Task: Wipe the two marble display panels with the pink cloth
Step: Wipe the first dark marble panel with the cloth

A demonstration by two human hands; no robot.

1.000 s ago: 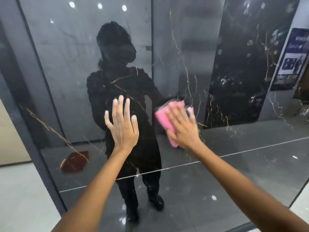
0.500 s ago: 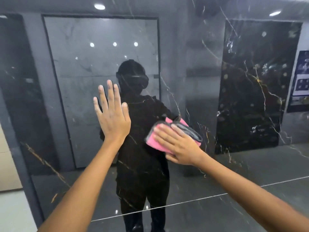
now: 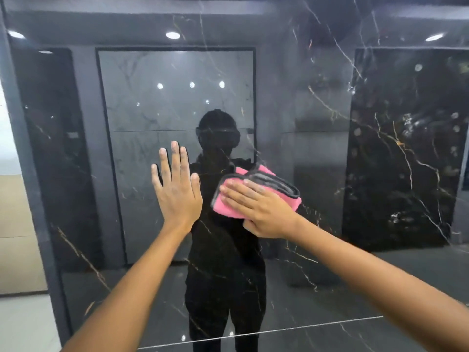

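A glossy black marble panel (image 3: 330, 123) with gold and white veins fills the view and mirrors the room and a dark figure. My left hand (image 3: 177, 194) lies flat against it with straight, spread fingers pointing up. To its right, my right hand (image 3: 261, 209) presses a folded pink cloth (image 3: 265, 171) with grey trim onto the panel. Its fingers are flat and point left, and the thumb sits at the cloth's lower edge. I cannot pick out a second panel apart from reflections.
The panel's dark left edge (image 3: 38, 224) runs down beside a beige wall (image 3: 17, 224) and pale floor (image 3: 22, 326). Ceiling lights and other marble slabs appear only as reflections in the surface.
My view has tipped upward. The right hand has turned so its fingers point left and has slid the cloth across the panel. The left hand stays flat and sits higher on the panel.
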